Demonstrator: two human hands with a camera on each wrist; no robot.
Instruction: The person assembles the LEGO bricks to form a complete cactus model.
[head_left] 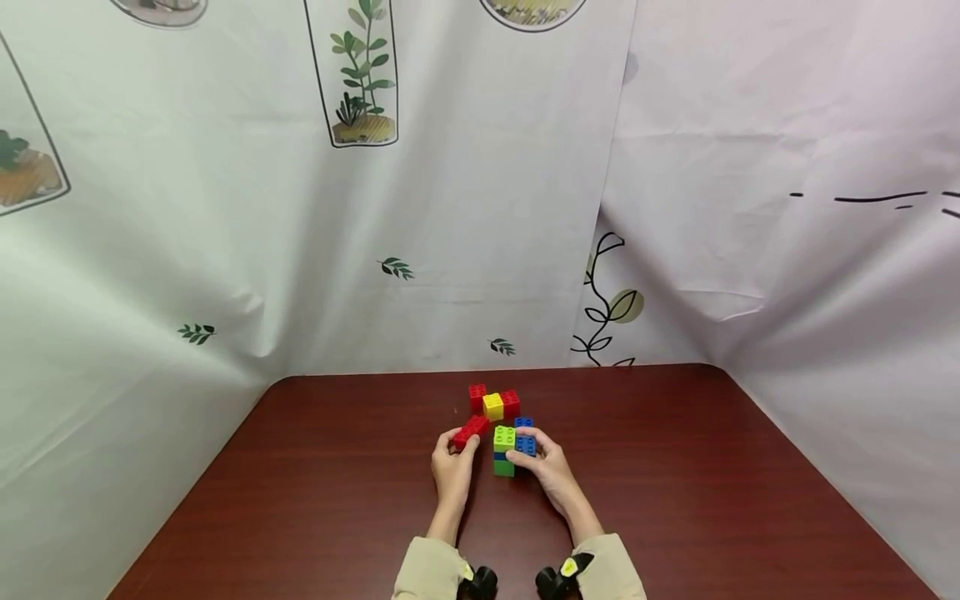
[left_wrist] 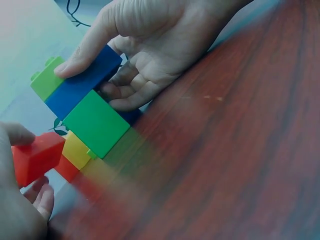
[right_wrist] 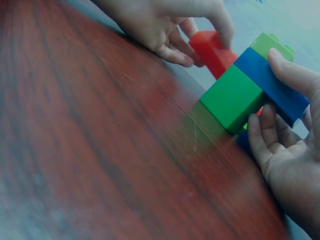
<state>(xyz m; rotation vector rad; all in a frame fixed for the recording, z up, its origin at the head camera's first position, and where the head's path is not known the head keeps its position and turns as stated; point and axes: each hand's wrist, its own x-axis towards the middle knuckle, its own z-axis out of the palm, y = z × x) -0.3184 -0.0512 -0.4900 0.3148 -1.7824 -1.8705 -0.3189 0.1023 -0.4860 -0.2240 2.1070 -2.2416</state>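
My left hand [head_left: 451, 477] pinches a red toy brick [head_left: 470, 431] between thumb and fingers, raised off the table in the left wrist view. To its right, my right hand [head_left: 553, 472] grips a small stack of bricks by thumb and fingers. A green brick [left_wrist: 97, 124] forms the bottom of that stack, a longer blue brick [left_wrist: 82, 89] lies across it and overhangs to the right, and a light green brick [head_left: 504, 437] sits on top. The red brick is close to the stack's left side. The fingers partly hide the blue brick.
Behind the hands stand a yellow brick [head_left: 492, 407], a red brick [head_left: 477, 397] and another red brick [head_left: 511, 404]. A further blue brick [head_left: 523, 422] shows just beyond the right fingers. The brown table [head_left: 337, 483] ends at a white patterned cloth [head_left: 487, 208].
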